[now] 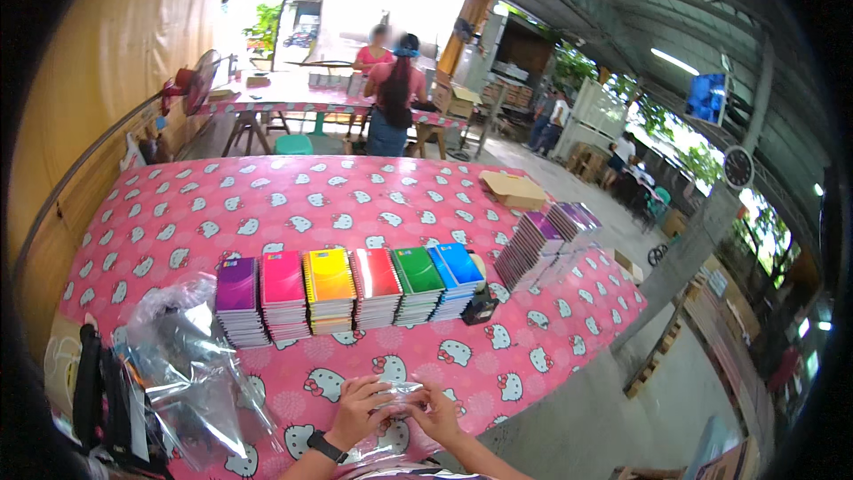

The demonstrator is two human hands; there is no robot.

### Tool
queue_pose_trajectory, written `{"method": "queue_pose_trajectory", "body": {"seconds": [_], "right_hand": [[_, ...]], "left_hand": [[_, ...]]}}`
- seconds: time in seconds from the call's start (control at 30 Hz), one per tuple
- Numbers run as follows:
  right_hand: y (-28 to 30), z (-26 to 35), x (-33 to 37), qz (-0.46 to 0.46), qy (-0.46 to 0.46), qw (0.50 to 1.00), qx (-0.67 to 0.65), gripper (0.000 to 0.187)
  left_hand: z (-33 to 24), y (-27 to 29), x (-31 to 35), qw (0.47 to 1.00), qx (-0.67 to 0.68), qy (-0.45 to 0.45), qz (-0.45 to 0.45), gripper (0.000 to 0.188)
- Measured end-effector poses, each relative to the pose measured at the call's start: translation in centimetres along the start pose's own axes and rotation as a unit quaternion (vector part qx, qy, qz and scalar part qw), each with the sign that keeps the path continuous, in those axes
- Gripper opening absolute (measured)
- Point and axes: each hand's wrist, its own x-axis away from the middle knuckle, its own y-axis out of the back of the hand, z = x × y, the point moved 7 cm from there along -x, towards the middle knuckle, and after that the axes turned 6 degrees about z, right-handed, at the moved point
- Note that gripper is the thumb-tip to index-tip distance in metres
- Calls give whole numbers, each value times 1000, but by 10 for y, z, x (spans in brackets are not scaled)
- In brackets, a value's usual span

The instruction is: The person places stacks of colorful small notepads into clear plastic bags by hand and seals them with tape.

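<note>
Near the table's front edge, my left hand (357, 411) and my right hand (437, 415) pinch a piece of clear plastic (404, 394), apparently a bag, between them. More of the film hangs below toward my body. A dark watch is on my left wrist. Beyond my hands stands a row of spiral notebook stacks, side by side: purple (236, 286), pink (283, 277), yellow (329, 277), red (377, 276), green (417, 270) and blue (456, 267). Neither hand touches them. To the left lies a loose heap of clear plastic bags (191, 391).
More purple-topped notebook stacks (530, 249) stand at the right, by a flat cardboard box (514, 188). A small black object (481, 308) sits beside the blue stack. Black items (111, 400) lie at the left edge. Two people work at a far table (284, 98); a fan (201, 82) stands left.
</note>
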Motion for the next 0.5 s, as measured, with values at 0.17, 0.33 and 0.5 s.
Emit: {"method": "queue_pose_trajectory", "body": {"seconds": [0.17,0.33,0.5], "right_hand": [[0,0,-6,-16,-6,1000,8,55],[1,8,-18,22,-54,998,22,56],[2,27,-23,64,-34,995,70,58]], "left_hand": [[-5,5,-3,994,87,41,-46,20],[14,-9,5,982,150,95,-62,18],[8,-3,5,973,134,158,-105,16]]}}
